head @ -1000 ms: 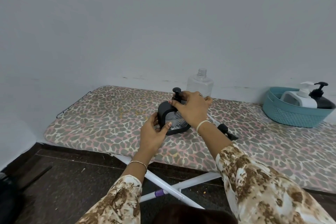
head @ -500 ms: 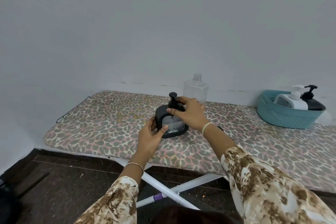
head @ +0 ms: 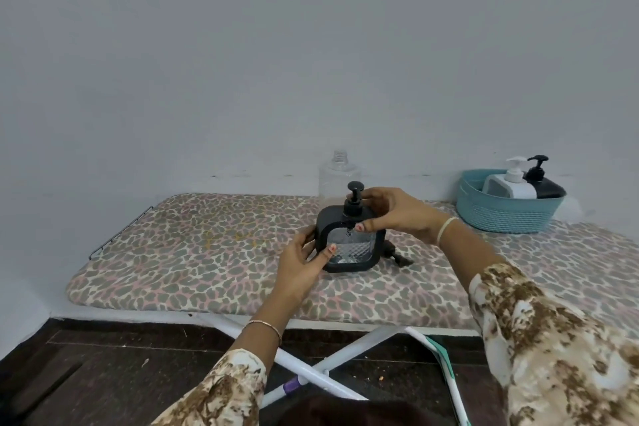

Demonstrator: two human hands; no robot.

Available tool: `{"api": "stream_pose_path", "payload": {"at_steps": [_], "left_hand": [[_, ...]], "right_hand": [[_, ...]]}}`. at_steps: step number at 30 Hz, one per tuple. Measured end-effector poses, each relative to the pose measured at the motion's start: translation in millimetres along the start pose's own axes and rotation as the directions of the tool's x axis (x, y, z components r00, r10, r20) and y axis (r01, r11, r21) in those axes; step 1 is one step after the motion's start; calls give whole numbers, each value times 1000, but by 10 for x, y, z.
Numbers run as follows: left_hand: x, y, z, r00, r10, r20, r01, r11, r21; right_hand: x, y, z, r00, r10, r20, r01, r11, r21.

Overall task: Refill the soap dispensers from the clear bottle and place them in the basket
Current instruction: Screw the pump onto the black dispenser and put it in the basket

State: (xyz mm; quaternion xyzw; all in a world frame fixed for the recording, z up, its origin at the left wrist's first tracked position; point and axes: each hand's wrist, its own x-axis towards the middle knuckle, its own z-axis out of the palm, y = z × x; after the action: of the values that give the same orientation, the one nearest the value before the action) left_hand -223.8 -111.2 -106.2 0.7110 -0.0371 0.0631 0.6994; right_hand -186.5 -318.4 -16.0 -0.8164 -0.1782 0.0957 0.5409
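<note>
On the near middle of the leopard-print ironing board (head: 207, 252) stands the black soap dispenser (head: 349, 251), upright, a squarish dark frame round a clear ribbed window, with its black pump (head: 355, 188) set in the top. The left grip (head: 301, 264) is grasping the dispenser's left side, its thumb (head: 328, 251) laid on the front edge of the frame and the other fingers curled round behind. The right grip (head: 397, 213) is clasped over the dispenser's top right shoulder, thumb on the front just under the pump collar and fingers arched over the top beside the pump's neck; whether they pinch the collar itself I cannot tell. Just behind the dispenser, close to the grey wall (head: 276, 45), the clear bottle (head: 337, 176) stands upright with its threaded neck uncapped. A small dark object (head: 397, 254) lies on the board just behind the dispenser's right corner, too blurred to name. At the far right of the board, well apart from both hands, sits the teal basket (head: 505, 214); in it a white dispenser (head: 508, 187) and a second black dispenser (head: 546, 188) lean side by side, the white one on the left, both pumps rising above the rim. A thin bangle (head: 266, 325) circles the left wrist and a pale band (head: 446, 230) the right. White crossed legs (head: 311, 370) carry the board over a dark floor (head: 103, 356).
</note>
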Motion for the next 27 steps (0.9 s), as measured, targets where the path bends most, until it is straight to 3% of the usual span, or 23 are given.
{"api": "stream_pose_path", "payload": {"at_steps": [6, 16, 20, 27], "left_hand": [[181, 151, 629, 989, 36, 140, -38, 999, 17], [810, 382, 1550, 978, 46, 203, -44, 999, -10], [994, 341, 1775, 961, 26, 274, -59, 992, 111], [1146, -20, 2009, 888, -134, 440, -60, 915, 399]], "right_hand": [[-337, 111, -628, 998, 66, -6, -66, 998, 10], [-365, 323, -1395, 924, 24, -381, -68, 992, -103], [-215, 405, -1735, 827, 8, -562, -117, 980, -159], [-104, 496, -2148, 546, -52, -836, -306, 917, -257]]}}
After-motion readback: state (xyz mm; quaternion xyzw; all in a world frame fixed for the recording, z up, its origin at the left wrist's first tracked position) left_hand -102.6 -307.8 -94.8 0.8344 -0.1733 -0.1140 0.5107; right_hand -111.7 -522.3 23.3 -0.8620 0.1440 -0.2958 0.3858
